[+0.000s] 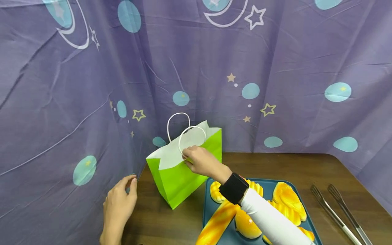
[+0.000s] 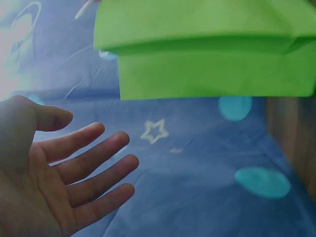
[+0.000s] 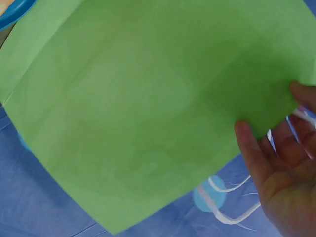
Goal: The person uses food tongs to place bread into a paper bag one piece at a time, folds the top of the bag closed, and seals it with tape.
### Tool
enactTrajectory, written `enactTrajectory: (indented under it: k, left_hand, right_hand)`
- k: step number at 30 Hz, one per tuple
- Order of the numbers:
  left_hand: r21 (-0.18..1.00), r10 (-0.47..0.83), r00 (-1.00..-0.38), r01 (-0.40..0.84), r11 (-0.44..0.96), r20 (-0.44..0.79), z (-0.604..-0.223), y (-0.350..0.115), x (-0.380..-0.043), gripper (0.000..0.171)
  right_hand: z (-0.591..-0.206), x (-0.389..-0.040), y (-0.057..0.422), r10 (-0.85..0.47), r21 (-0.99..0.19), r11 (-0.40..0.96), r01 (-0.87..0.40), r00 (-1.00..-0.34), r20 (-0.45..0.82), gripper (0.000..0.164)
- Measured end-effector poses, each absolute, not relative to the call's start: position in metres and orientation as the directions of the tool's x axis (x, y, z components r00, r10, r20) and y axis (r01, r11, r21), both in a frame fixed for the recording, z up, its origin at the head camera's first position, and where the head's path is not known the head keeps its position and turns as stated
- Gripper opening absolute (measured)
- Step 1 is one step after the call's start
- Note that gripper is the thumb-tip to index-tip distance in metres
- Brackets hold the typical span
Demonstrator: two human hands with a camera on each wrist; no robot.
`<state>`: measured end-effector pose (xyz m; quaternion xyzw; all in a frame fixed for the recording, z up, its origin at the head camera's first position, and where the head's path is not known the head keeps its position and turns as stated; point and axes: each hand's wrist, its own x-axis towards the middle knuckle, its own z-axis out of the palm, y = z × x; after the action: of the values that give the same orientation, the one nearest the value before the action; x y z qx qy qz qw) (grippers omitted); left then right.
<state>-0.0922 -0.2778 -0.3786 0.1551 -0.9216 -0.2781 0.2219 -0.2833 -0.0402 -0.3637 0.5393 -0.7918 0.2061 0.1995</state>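
A bright green paper bag [image 1: 186,180] with a white inside and two white looped handles [image 1: 178,115] stands upright toward the back of the table. My right hand [image 1: 203,161] pinches its near top rim by the base of the near handle. In the right wrist view, the thumb of the right hand [image 3: 286,185] lies on the green outer face and some fingers pass behind the rim. To the left of the bag, my left hand [image 1: 119,204] is held apart from it. Its fingers are spread and relaxed in the left wrist view, with nothing in the palm [image 2: 47,192].
A blue tray [image 1: 206,204] under my right forearm bears several bread pieces, including a long loaf [image 1: 217,223] and a round bun [image 1: 246,224]. Metal tongs [image 1: 340,211] lie right of it on the wooden table [image 1: 275,165]. A patterned purple curtain [image 1: 291,68] hangs behind and left.
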Motion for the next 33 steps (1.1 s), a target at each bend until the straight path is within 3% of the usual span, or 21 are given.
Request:
enactTrajectory:
  k: [4, 10, 15, 24, 33]
  left_hand:
    - [0.568, -0.414, -0.847, -0.170, 0.806, 0.333, -0.369, -0.289, -0.091, 0.039]
    - [0.515, -0.328, -0.905, -0.152, 0.844, 0.270, -0.366, -0.307, -0.094, 0.046]
    - [0.559, -0.292, -0.935, -0.137, 0.818, 0.198, -0.371, -0.309, -0.104, 0.054]
    - [0.745, -0.063, -0.962, 0.163, 0.647, 0.265, -0.376, -0.278, -0.126, 0.051]
    - [0.798, 0.101, -0.971, 0.238, 0.553, 0.219, -0.373, -0.268, -0.127, 0.061]
  right_hand:
    - [-0.359, -0.269, -0.030, -0.817, -0.147, 0.250, -0.957, -0.290, 0.498, 0.013]
    - [-0.355, -0.242, -0.012, -0.861, -0.233, 0.156, -0.960, -0.248, 0.443, 0.013]
    - [-0.356, -0.223, -0.001, -0.881, -0.301, 0.090, -0.949, -0.217, 0.421, 0.014]
    - [-0.363, -0.189, 0.000, -0.890, -0.313, -0.040, -0.949, -0.108, 0.442, 0.013]
    - [-0.363, -0.170, 0.007, -0.895, -0.346, -0.053, -0.937, -0.110, 0.433, 0.021]
